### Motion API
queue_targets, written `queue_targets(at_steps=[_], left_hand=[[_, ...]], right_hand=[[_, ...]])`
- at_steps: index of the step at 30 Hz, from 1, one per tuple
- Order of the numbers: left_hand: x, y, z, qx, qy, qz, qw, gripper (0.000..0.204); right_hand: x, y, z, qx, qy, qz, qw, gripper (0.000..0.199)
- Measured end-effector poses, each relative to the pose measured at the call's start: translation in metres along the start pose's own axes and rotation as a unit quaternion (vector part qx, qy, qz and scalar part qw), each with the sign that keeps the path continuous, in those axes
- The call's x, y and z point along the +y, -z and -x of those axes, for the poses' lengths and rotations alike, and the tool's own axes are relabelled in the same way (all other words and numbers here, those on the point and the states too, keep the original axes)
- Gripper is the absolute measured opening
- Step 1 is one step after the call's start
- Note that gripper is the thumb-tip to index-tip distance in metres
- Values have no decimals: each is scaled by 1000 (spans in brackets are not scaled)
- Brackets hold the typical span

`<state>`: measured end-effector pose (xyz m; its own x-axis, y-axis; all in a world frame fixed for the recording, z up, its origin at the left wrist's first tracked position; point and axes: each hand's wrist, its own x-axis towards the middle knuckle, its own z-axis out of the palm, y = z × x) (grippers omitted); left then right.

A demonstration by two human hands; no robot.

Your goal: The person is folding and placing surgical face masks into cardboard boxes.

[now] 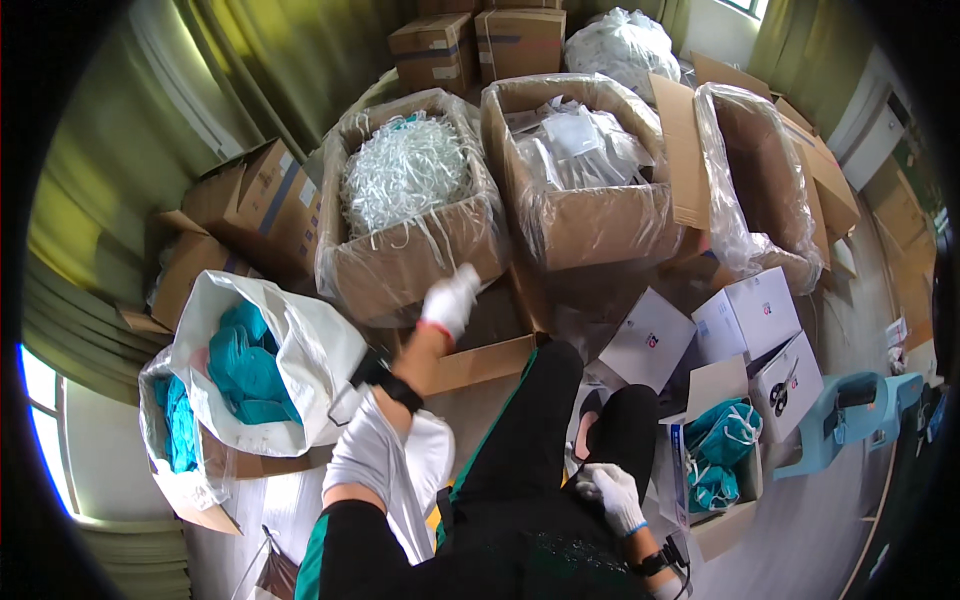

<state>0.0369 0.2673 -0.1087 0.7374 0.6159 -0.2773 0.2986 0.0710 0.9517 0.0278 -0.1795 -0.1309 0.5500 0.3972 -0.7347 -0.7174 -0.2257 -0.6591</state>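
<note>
My left hand, in a white glove with a red cuff, reaches forward over an open cardboard box on the floor. It is just in front of a plastic-lined carton heaped with thin white straps. Motion smears its fingers, so their state is unclear. My right hand, gloved in white with a blue cuff, rests by my right thigh with fingers curled. Whatever it may hold is hidden. Right of it, a small open box holds teal masks with white straps.
Left stands a white sack of teal masks. Farther back are a lined carton of white packets and another lined carton. White boxes and a light-blue plastic stool are at right.
</note>
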Motion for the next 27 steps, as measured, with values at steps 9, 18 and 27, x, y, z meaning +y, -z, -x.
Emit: queue_targets(at_steps=[9,18,27], left_hand=[[109,110,-84,49,-33,421,905,67],[-145,64,-82,163,221,217,937,28],[-22,-244,96,-240,10,-26,970,23]], right_hand=[[2,-5,18,9,52,28,998,22],[24,14,-1,-34,146,224,963,33],[-35,62,41,168,266,117,942,20]])
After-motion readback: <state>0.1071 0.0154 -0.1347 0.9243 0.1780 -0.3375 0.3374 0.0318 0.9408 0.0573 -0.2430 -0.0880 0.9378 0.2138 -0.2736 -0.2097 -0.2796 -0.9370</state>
